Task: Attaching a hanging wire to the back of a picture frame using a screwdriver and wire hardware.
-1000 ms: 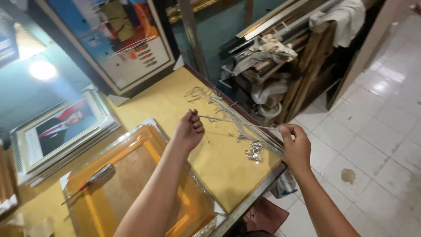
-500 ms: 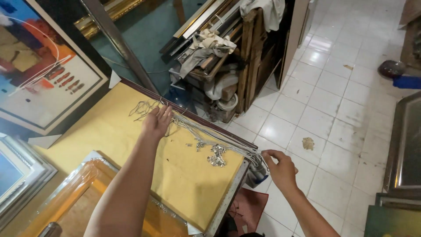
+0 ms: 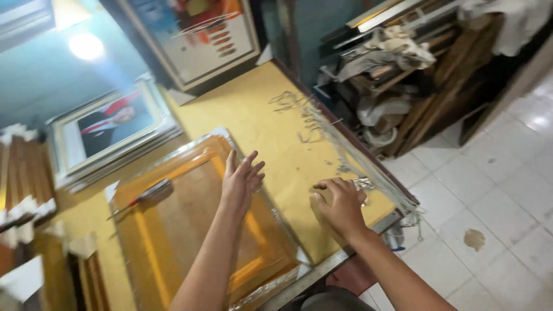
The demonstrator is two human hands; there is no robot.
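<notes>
My left hand (image 3: 242,178) hovers flat with fingers spread over the right edge of an orange-gold picture frame (image 3: 173,242) lying on the yellow table top (image 3: 253,109). My right hand (image 3: 340,204) rests curled on the table near its right edge, fingertips close to a small shiny bit of crumpled plastic strip (image 3: 364,183). A long bundle of clear strips and wire (image 3: 340,144) lies along the table's right edge. I see nothing gripped in either hand.
A tool with a red and black handle (image 3: 141,198) lies on the frame's left side. Framed portraits (image 3: 112,124) stack at the left, a large framed poster (image 3: 199,34) leans at the back. Wooden mouldings and rags (image 3: 403,63) crowd the floor beside the table; white tiles (image 3: 495,190) lie right.
Both hands have let go of the strip bundle at the table's edge and drawn back toward me. My left hand now hovers over the frame, my right sits on the table.
</notes>
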